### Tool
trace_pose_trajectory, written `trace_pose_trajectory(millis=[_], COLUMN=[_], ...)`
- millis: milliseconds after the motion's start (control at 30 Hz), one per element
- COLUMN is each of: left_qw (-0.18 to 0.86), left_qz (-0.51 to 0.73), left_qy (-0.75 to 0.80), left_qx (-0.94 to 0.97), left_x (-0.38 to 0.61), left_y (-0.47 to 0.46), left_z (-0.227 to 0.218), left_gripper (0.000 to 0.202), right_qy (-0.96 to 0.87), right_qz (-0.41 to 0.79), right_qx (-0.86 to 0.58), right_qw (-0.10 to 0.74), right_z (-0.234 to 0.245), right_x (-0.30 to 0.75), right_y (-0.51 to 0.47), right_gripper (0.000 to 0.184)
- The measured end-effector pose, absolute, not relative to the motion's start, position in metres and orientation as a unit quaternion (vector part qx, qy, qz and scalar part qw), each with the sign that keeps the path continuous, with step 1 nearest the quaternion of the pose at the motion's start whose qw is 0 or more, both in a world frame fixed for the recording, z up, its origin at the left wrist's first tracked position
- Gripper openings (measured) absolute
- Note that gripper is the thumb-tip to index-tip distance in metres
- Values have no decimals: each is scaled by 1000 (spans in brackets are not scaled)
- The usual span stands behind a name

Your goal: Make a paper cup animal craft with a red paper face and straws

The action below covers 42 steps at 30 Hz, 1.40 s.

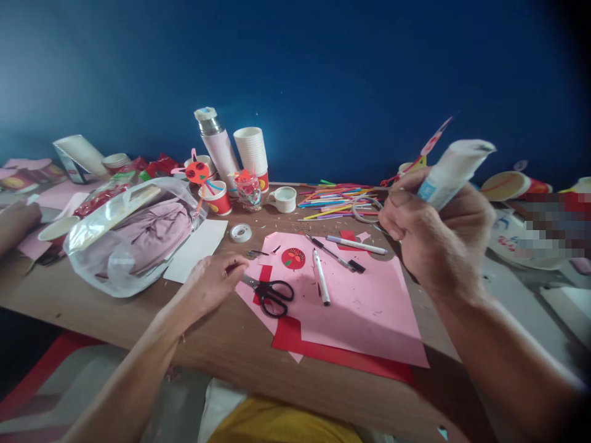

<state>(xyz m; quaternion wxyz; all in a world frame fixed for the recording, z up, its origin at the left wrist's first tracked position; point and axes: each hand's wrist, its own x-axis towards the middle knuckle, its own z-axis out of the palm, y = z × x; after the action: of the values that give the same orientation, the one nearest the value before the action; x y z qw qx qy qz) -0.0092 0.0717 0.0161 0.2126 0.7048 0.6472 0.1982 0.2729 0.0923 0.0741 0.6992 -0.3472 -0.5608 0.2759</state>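
My right hand (438,227) is raised over the right side of the table, its fingers wrapped round a white glue bottle (455,169) with a blue label. My left hand (215,277) rests by the left edge of the pink paper (360,307), fingers curled together; what they hold, if anything, is hidden. Close to its fingertips lie black-handled scissors (274,295). A red paper disc (293,258) with a drawn face and a green piece sits on the pink sheet. Beside it are an uncapped white marker (322,277), a black pen (332,251) and another white marker (357,245).
A clear plastic bag (133,246) with pink cloth lies left. Behind stand a thermos (219,144), stacked paper cups (252,151), a decorated cup (215,200) and a white mug (283,200). Colourful pipe cleaners (339,200) lie right of them. Another person's hand (18,224) is far left.
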Motion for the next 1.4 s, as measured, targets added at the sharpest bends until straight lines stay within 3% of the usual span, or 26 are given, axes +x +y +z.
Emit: trace_pose_trajectory(millis=[200, 400, 700, 1000, 1200, 1400], left_qw=[180, 108, 107, 80, 51, 62], left_qz=[136, 131, 109, 143, 92, 67], left_qy=[603, 517, 473, 401, 282, 263], left_qx=[765, 839, 868, 901, 954, 960], left_x=[-6, 0, 13, 47, 86, 89], left_y=[51, 53, 46, 63, 100, 117], left_z=[-1, -12, -21, -8, -21, -21], left_gripper=[24, 23, 35, 27, 20, 17], right_qy=[-569, -629, -680, -718, -723, -719], right_qz=[269, 284, 324, 292, 284, 293], right_qx=[-353, -438, -417, -403, -409, -399], right_qw=[692, 576, 509, 487, 478, 487], right_z=[74, 73, 68, 71, 74, 75], right_x=[277, 276, 276, 276, 277, 278], right_y=[92, 89, 92, 93, 89, 89], right_gripper=[8, 13, 9, 13, 14, 10])
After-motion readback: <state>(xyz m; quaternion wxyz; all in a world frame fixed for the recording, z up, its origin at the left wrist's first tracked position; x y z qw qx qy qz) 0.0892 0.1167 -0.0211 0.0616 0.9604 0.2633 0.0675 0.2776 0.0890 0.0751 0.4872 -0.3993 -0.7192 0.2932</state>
